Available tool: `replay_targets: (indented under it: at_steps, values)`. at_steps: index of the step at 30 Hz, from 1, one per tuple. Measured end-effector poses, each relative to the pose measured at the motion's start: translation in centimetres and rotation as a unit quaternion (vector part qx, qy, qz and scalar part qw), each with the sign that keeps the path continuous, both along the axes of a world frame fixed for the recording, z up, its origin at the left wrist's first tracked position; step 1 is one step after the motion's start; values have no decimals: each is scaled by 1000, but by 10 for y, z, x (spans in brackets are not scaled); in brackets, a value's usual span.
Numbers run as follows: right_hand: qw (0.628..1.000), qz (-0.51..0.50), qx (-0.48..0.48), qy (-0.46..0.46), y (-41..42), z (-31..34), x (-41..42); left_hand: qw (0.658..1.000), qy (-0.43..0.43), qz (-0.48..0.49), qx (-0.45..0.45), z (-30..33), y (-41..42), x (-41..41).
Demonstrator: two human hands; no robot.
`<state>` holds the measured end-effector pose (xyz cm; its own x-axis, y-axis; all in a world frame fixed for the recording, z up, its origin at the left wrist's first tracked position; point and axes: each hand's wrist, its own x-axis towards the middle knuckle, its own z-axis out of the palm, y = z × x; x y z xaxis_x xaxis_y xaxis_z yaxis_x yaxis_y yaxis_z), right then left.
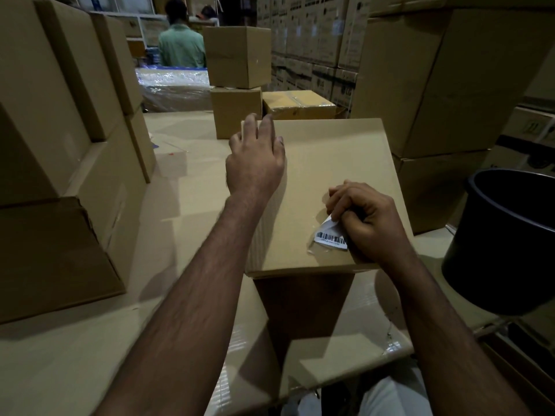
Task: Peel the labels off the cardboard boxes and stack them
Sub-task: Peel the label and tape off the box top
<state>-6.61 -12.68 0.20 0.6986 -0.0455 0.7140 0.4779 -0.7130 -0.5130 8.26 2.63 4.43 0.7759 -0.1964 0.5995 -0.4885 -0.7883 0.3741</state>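
Forearms reach out from the bottom of the view over a tabletop (60, 364) sheeted in cardboard. At far left, plain boxes (54, 121) stand in stacks, most likely the ones already done. Moving right, the left hand (255, 163) lies on the far left part of the box (330, 163) being worked, fingers (264, 127) straight and slightly spread, reaching its far edge and pressing down to steady it. That box sits in the middle, resting on a darker box beneath. Further right, near its front right corner, the label (330, 235) with its barcode is partly lifted: the upper end curls up white while the lower end is stuck down. The right hand (369, 217) pinches that raised end, its fingers curled tight round it. To peel well, I would pull low and slow, back along the surface toward the stuck end rather than straight up, so the paper comes off whole and the cardboard skin does not tear; the left hand should bear down meanwhile so the box does not slide or tip. At far right a dark bin (504, 241) stands just beside, probably for the scraps.
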Motion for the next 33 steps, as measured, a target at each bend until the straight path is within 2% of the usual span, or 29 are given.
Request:
replay_targets:
  at_steps: [11,18,23,25,27,33]
  values:
    - [997,16,72,10,-3,-4,-2,1000,0,1,-2,0,0,-3]
    - [960,73,270,15,-4,2,-6,1000,10,-15,-12,3,1,-5]
    - [978,76,190,35,6,7,-5,999,-38,-25,-23,-1,6,-18]
    - [975,69,207,48,3,2,-5,999,-50,-7,0,-10,7,-31]
    - [967,62,238,60,3,-3,-4,999,-42,-1,19,-14,7,-38]
    - [978,35,199,51,10,0,5,997,17,9,71,-21,9,-42]
